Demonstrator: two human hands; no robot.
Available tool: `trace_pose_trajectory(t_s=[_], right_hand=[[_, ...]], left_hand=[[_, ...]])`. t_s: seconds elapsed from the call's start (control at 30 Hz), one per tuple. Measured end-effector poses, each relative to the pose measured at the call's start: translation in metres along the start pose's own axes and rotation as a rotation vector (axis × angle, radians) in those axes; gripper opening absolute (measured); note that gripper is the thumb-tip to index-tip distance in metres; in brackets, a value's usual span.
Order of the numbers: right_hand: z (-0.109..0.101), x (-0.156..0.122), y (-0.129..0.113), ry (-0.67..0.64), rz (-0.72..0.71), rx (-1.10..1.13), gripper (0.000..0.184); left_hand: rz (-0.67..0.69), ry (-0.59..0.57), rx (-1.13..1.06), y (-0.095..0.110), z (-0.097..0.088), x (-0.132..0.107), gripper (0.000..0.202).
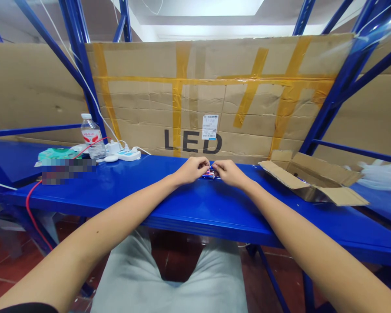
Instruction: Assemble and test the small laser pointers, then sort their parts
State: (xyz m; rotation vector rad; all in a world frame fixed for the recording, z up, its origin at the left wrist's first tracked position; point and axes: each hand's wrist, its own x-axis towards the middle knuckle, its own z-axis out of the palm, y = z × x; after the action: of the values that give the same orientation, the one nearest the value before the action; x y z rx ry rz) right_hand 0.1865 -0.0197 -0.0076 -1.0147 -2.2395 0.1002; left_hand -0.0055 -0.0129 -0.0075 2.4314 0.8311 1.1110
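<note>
**Close work over small shiny pieces (209, 174) at a blue bench (195, 208)**

Sitting at the bench in pale grey trousers (169, 287), with both forearms stretched forward over the near edge. Brings left hand (194, 169) and right hand (228, 172) almost together toward the far side, in front of a large cardboard panel (143, 104). Curls the left fingers in narrowly, thumb close to forefinger. Bends the right fingers into a similar narrow pinch, facing the left. Cannot tell whether gripping anything between the fingertips of either hand; too small to make out. Shows the pieces, glossy purple and blue, low between the two hands, just beneath the fingertips.

Off to the right, an open cardboard box (343, 196) with flaps spread outward and a bit of blue inside. Beyond the box, a white plastic bag (382, 176). Over at the left, an upright clear bottle (94, 138) with a white cap, near a white power strip (129, 155) and a green pack (57, 153). Farther left, a red cable (28, 210) hanging over the bench edge. Across the panel, orange tape (177, 115), big black letters reading LED, and a white label (210, 125) partly over the D
</note>
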Motion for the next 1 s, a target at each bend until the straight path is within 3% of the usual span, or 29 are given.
trace_pose_trajectory(t_s=[0.4,0.6,1.0], right_hand=[[0.0049,-0.0028,0.0025,0.085,0.033,0.204,0.014],[-0.0006,-0.0012,0.0013,0.130,-0.045,0.091,0.010],[-0.0018,-0.0016,-0.0038,0.014,-0.053,-0.040,0.022]], left_hand=[[0.006,-0.001,0.004,0.0013,0.0003,-0.0004,0.009],[-0.022,0.003,-0.024,0.0003,0.0001,-0.0002,0.010],[-0.009,0.001,-0.002,0.0012,0.0014,-0.0012,0.009]])
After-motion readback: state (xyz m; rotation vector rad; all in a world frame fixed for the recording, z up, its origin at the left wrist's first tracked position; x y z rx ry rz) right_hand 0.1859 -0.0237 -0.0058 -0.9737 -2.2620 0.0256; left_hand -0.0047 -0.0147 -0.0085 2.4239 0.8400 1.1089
